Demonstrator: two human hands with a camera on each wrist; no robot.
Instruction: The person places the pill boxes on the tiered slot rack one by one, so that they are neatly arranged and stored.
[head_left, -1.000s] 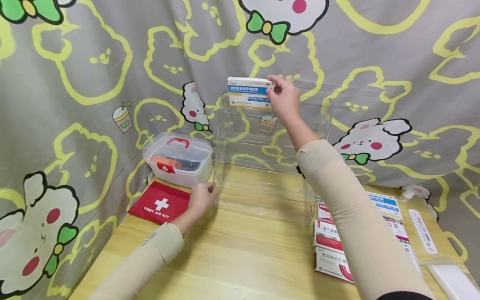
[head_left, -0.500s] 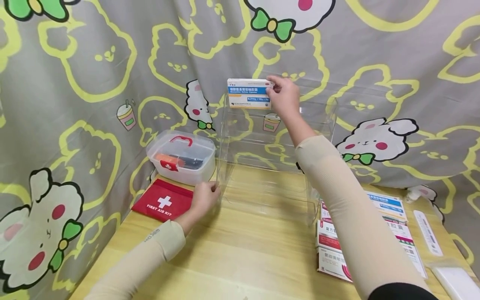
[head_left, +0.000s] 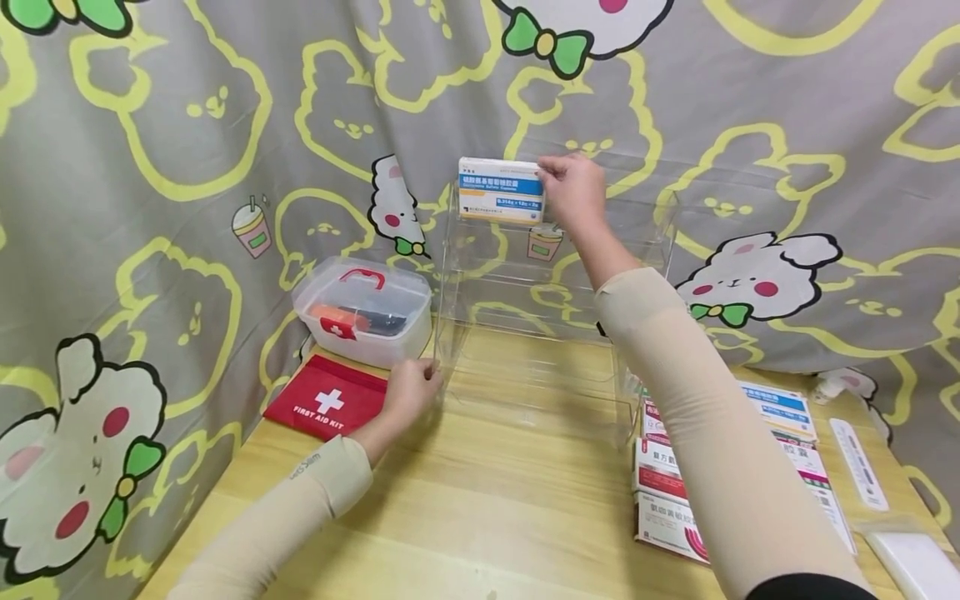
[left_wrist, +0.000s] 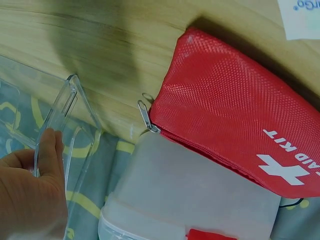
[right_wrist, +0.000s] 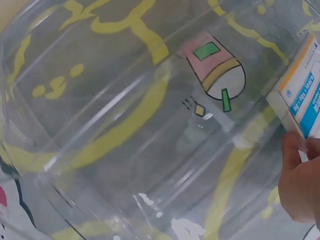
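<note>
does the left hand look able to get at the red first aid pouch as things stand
Probably yes: the left hand is close to the red pouch, and nothing lies on it, though the hand grips the clear rack and may need to let go.

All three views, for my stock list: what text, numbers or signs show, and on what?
"FIRST AID KIT", white cross: red pouch
White cross: latch of clear box
"硫酸氨基葡萄糖胶囊", "0.314g": box in right hand
"复方氨": red-striped box
"氨咖黄敏胶": front box
"12": red box
"胶囊": magenta-striped box
"Slim": left sleeve
"arGo": white sheet, cut off
Rest: too small, blurred.
</note>
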